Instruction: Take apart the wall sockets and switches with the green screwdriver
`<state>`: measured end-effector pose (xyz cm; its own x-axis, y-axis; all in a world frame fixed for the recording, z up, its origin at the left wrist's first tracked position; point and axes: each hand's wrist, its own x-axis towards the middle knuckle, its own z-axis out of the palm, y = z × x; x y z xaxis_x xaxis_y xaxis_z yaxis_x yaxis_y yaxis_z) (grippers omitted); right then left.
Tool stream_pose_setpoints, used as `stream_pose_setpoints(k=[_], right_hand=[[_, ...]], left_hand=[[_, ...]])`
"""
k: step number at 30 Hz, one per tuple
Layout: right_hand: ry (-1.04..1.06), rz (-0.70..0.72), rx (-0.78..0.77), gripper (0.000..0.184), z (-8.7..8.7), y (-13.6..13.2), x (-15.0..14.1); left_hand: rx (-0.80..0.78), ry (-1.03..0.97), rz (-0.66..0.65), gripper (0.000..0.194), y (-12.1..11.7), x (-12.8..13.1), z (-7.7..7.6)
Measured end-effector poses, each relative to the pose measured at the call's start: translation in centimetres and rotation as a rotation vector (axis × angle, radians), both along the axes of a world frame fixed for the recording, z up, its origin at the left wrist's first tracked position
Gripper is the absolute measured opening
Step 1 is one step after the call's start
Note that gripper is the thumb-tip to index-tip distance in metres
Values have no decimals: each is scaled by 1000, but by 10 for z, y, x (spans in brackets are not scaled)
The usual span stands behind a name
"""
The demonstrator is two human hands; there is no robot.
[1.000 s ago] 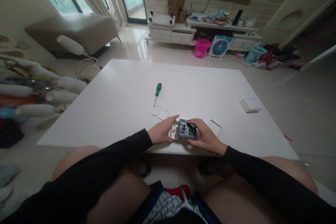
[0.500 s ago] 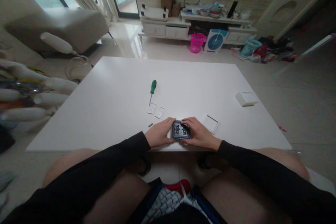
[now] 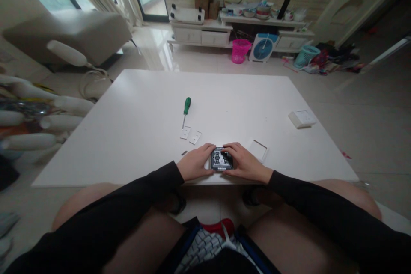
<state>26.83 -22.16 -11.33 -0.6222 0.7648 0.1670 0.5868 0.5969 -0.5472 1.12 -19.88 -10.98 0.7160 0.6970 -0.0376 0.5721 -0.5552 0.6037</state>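
Near the table's front edge, a black, squarish wall switch module [image 3: 221,159] with pale inner parts lies between my two hands. My left hand [image 3: 197,163] is closed on its left side, thumb near the front and fingers at the back. On its right side my right hand [image 3: 245,163] grips it, with a finger reaching over the top. A white square frame [image 3: 258,151] lies just beyond my right hand. Two small white cover plates [image 3: 190,135] lie past my left hand, and a screwdriver [image 3: 186,109] with a green handle touches or nearly touches one of them.
The white table [image 3: 144,115] holds a white box-like switch [image 3: 302,119] near its right edge and a small dark strip [image 3: 184,153] beside my left hand. Beyond stand a pink basket [image 3: 240,51], a blue fan [image 3: 263,48] and a low cabinet [image 3: 188,35].
The module seems to have tilted slightly, showing more of its front edge and brighter inner parts. Both hands keep their hold; the view has shifted a little.
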Motion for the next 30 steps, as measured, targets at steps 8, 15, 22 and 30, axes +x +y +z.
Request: stream_pose_setpoints(k=[8,15,22,30], right_hand=[[14,-8,-6,62,3,-1,-1],[37,-66,16,61,6,-2,-2],[96,-145,69,41,11,4,6],[227,-257,103,19,34,5,15]], left_hand=[[-8,-11,-3,77,0,-1,-1],[-10,-87,25,81,7,-3,-7],[52,-19,106,79,31,-17,-5],[85,-185,296,63,72,-54,9]])
